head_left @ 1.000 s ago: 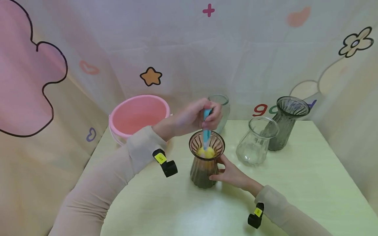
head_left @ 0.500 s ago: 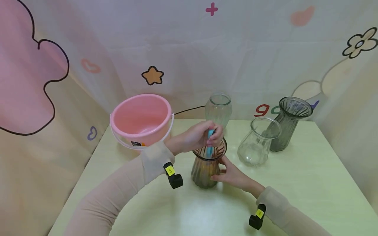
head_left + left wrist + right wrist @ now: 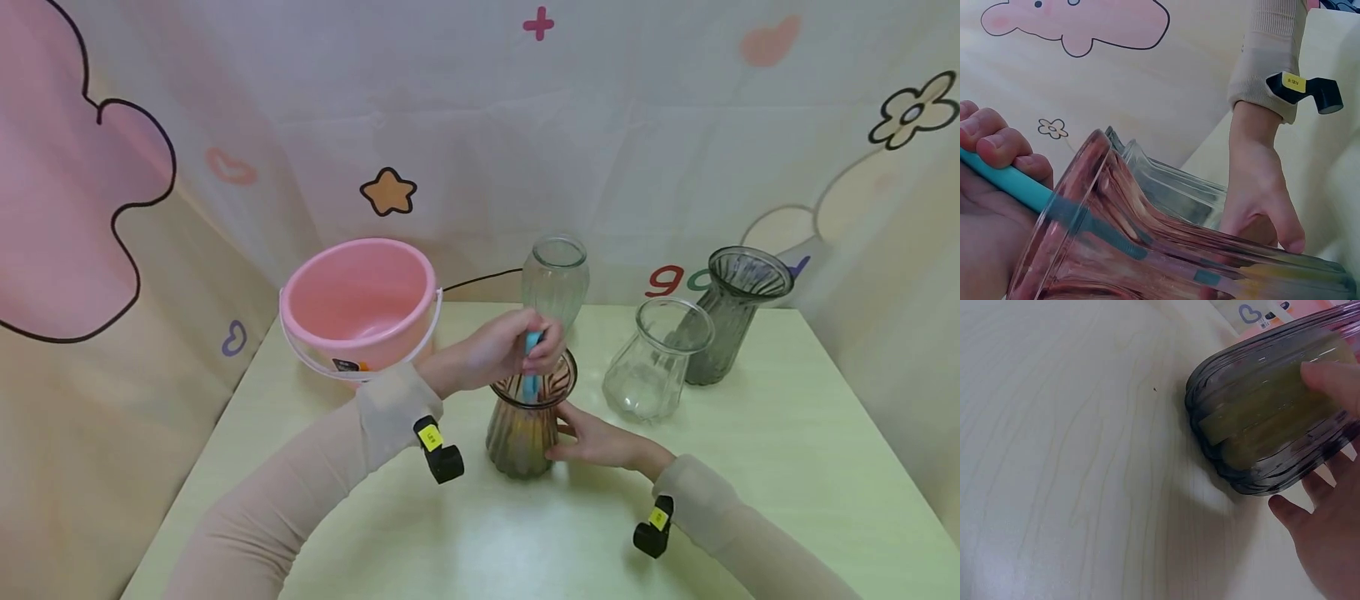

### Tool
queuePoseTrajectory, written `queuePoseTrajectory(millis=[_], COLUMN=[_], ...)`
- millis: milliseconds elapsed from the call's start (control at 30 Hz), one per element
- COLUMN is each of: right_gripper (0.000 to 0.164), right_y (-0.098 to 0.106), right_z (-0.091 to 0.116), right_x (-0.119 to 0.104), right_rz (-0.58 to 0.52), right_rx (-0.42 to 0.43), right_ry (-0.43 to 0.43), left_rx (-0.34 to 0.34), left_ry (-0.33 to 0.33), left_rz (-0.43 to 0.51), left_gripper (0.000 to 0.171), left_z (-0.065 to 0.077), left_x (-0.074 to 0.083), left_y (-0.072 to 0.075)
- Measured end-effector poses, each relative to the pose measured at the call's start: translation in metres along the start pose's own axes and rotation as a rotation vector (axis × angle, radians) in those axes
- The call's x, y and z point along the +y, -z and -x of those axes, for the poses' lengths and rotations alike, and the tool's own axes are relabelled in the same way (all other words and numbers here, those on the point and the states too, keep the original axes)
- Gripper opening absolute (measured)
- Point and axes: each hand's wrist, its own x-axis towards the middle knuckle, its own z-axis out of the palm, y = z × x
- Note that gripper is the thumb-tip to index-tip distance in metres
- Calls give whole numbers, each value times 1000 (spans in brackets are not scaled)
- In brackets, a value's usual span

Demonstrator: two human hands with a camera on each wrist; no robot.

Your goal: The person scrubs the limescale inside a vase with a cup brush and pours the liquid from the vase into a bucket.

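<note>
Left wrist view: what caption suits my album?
Left hand grips a blue handle reaching into a fluted glass vase while the right hand holds it.

A smoky grey-brown, ribbed glass vase with a flared rim [image 3: 521, 442] is standing upright. A long turquoise-handled brush with a yellowish head [image 3: 531, 387] is extending down through its mouth, the head showing dimly through the lower wall.
</note>
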Motion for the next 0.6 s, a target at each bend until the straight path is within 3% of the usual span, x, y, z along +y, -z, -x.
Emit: queuePoseTrajectory(millis=[200,367,600], right_gripper=[79,76,82], right_y=[-2,-6,-9], right_z=[-2,-2,-2], right_x=[8,11,14], right_rz=[-39,-69,-116], right_rx=[41,91,133], right_ry=[4,11,-34], left_rx=[-14,-61,-117], left_ry=[17,12,-120], left_rz=[-12,-34,-33], left_gripper=[27,29,31], left_z=[-1,-3,-6], left_x=[4,17,58], left_y=[-2,0,-1])
